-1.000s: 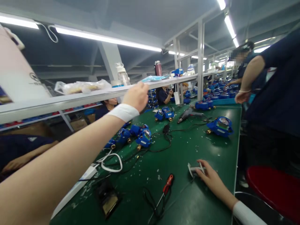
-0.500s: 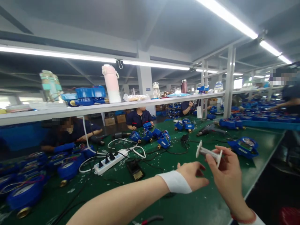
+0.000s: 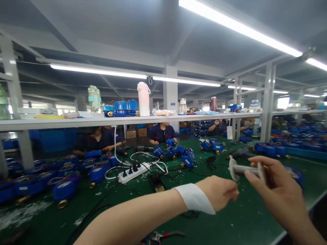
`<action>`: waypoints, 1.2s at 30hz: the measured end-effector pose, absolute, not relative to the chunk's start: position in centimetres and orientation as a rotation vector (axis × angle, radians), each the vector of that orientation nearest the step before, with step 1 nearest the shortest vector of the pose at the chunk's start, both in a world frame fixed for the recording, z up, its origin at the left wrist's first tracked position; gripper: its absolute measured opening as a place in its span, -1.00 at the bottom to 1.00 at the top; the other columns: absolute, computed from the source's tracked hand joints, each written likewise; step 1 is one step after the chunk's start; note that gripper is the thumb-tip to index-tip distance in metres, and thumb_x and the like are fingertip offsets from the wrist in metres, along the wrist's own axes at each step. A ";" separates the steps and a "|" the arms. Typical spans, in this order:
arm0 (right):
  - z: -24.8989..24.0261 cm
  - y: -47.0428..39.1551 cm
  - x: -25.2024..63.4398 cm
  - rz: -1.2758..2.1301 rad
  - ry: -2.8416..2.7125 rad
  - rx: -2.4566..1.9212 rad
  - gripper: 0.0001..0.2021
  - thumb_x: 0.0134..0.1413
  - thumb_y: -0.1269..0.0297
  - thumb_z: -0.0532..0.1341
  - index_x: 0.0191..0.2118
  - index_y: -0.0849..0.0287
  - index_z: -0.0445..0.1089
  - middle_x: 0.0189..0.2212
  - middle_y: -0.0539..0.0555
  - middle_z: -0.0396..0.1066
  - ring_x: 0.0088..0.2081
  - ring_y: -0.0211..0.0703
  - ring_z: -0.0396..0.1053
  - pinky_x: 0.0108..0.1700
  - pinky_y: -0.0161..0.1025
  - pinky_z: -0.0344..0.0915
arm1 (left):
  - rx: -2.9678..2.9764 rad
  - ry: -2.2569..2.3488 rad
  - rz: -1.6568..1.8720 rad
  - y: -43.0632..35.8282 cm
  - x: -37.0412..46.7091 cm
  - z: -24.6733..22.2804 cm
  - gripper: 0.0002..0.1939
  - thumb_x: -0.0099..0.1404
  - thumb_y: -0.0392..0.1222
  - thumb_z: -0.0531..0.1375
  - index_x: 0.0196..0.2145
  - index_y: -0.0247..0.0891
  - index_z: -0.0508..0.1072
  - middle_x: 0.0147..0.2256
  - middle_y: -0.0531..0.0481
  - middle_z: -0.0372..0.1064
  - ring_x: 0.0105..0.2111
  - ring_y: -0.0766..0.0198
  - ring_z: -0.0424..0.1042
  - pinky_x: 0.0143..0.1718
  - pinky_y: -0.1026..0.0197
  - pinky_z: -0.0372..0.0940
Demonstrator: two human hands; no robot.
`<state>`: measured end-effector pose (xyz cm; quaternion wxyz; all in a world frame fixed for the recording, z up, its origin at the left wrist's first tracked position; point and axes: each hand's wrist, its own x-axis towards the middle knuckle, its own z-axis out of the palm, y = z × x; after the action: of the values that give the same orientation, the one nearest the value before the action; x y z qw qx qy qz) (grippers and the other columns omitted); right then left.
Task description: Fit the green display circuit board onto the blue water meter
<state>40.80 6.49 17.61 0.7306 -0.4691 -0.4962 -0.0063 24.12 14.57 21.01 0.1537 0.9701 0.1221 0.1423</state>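
Note:
My right hand [image 3: 283,190] grips a small white spool [image 3: 246,169] by its near flange, thumb in front and fingers behind. The spool lies sideways, with its far flange pointing left. Just below and left of that flange is my left hand [image 3: 217,192], its fingers curled together in a pinch. What they hold, if anything, is too small to make out. White tape [image 3: 195,198] wraps the left wrist. Under the left forearm, red-handled pliers [image 3: 168,234] lie on the green bench [image 3: 214,228]. A blue meter [image 3: 293,175] is partly hidden behind my right hand.
A white power strip [image 3: 134,172] with black plugs and loose cables crosses the bench. Several blue meters [image 3: 187,159] stand beyond and to the left. A heat gun [image 3: 238,153] lies at the right. Bottles line the overhead shelf [image 3: 122,121]. Co-workers sit across the bench.
The view has swung left and up a little. My left fingers, loosely apart before, have closed together. The spool in my right hand has come nearer to the camera and right in the picture.

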 end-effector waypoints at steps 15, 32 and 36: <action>18.0 9.8 39.8 0.689 -1.518 -1.079 -0.65 -0.31 0.04 0.31 -0.34 0.12 0.48 -0.48 0.09 0.28 -0.56 -0.13 0.26 -0.60 -0.33 0.18 | 2.683 0.552 0.454 16.6 21.1 21.6 -0.82 0.26 -0.32 0.05 -0.51 -0.23 0.23 -0.52 0.11 0.13 -0.42 0.31 0.24 -0.22 0.26 0.22; 19.8 16.1 36.2 1.092 -1.267 -0.642 -0.47 -0.01 -0.01 0.41 0.02 0.04 0.27 -0.17 0.04 0.27 -0.29 -0.20 0.31 -0.31 -0.37 0.33 | 2.178 0.465 0.613 22.9 19.3 19.2 -0.76 0.28 -0.31 0.05 -0.55 -0.30 0.32 -0.59 0.16 0.14 -0.57 0.45 0.12 -0.47 0.36 0.05; 21.6 22.5 35.2 0.569 -1.446 -0.760 -0.43 -0.01 -0.06 0.39 -0.08 0.13 0.12 -0.22 0.06 0.29 -0.51 -0.32 0.19 -0.57 -0.43 0.15 | 1.995 0.565 0.700 23.1 19.2 19.2 -0.71 0.32 -0.14 -0.06 -0.50 -0.26 0.27 -0.61 0.15 0.04 -0.70 0.44 0.02 -0.68 0.36 -0.05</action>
<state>35.21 22.46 21.64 0.6487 -0.3343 -0.6363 0.2501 19.17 23.08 19.17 0.4589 0.8100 0.2293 0.2841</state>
